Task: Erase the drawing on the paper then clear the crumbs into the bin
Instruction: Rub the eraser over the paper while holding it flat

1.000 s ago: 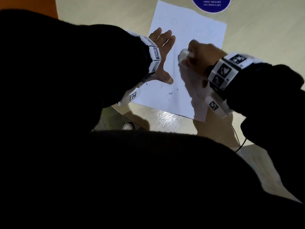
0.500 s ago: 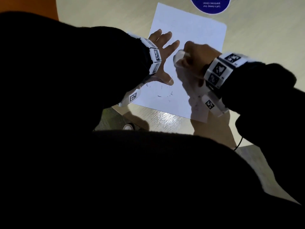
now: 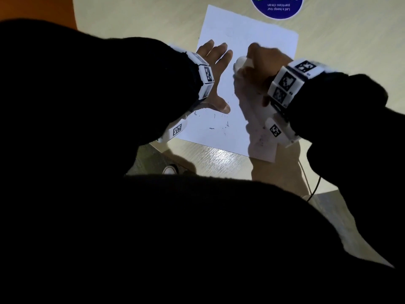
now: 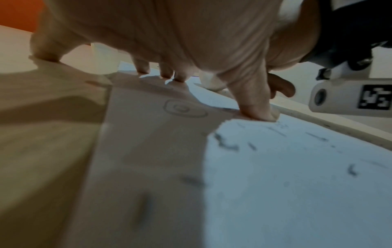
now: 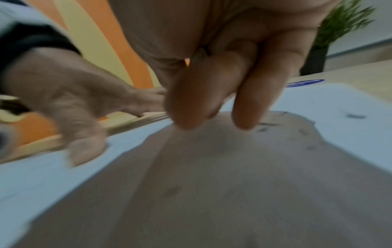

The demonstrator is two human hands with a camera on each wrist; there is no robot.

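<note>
A white paper (image 3: 252, 34) lies on the pale wooden table (image 3: 153, 23). My left hand (image 3: 215, 69) lies flat on the paper's left side with fingers spread, pressing it down; the thumb (image 4: 257, 107) touches the sheet. My right hand (image 3: 263, 62) grips a white eraser (image 3: 240, 63) and holds it against the paper beside the left fingers. Dark eraser crumbs (image 3: 219, 122) are scattered on the sheet near its front edge. A faint pencil drawing (image 4: 184, 110) shows under the left palm in the left wrist view. The bin is not in view.
A round blue sticker (image 3: 277, 6) sits on the table beyond the paper. The table's front edge (image 3: 197, 163) runs just below the sheet, with floor and a shoe (image 3: 169, 170) beneath. A thin cable (image 3: 306, 181) hangs at the right. A potted plant (image 5: 337, 33) stands far right.
My right hand has rubbed the eraser leftward and back across the paper, staying close to the left fingers. The left hand has stayed pressed on the sheet.
</note>
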